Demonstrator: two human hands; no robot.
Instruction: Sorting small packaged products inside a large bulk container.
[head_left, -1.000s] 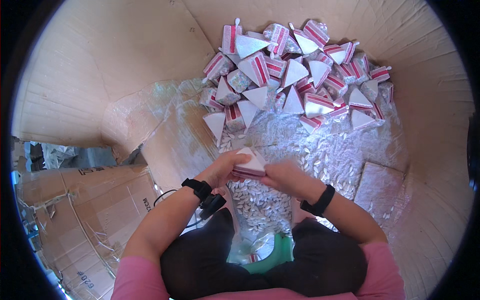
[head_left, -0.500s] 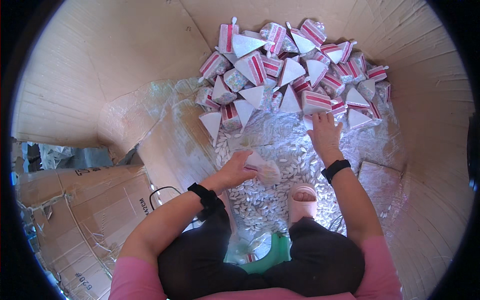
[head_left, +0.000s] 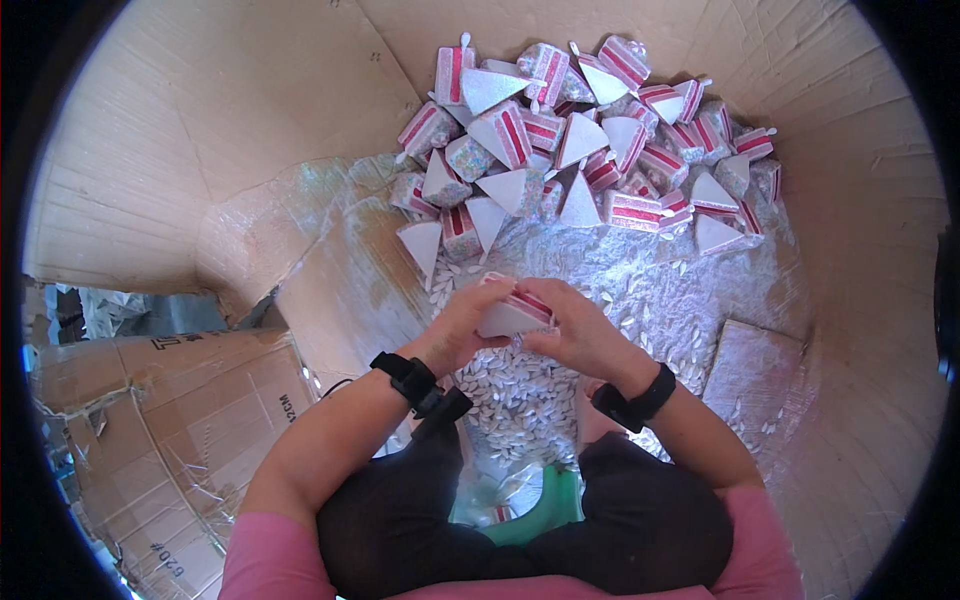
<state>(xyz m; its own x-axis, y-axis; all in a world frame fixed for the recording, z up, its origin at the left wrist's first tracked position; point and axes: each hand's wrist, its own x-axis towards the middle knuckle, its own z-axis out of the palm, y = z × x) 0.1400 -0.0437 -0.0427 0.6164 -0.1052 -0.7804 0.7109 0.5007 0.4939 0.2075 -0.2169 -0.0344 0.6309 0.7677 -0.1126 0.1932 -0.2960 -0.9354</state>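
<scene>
Between my two hands, above the loose white pellets, is a toy cake slice (head_left: pixel 516 318) with a pale wedge face and pink and red layers. My left hand (head_left: pixel 460 322) grips its left side, fingers over the upper edge and thumb below. My right hand (head_left: pixel 585 335) closes on its right side, the fingertips of both hands nearly meeting at the top. The fingers hide much of it, so I cannot tell whether a second slice is behind it. Beyond my hands lies a heap of similar cake slices (head_left: pixel 513 135), several with small pale tabs.
Tall cardboard walls (head_left: pixel 270 90) curve around the heap. White seed-shaped pellets (head_left: pixel 515 405) cover the floor between my feet. A flat cardboard piece (head_left: pixel 750 370) lies at right. A carton (head_left: pixel 190 430) stands at left; a green curved object (head_left: pixel 555 505) is between my legs.
My right hand has come back from the near edge of the heap to meet my left hand at the cake slice. The left hand has risen slightly, and the slice has turned.
</scene>
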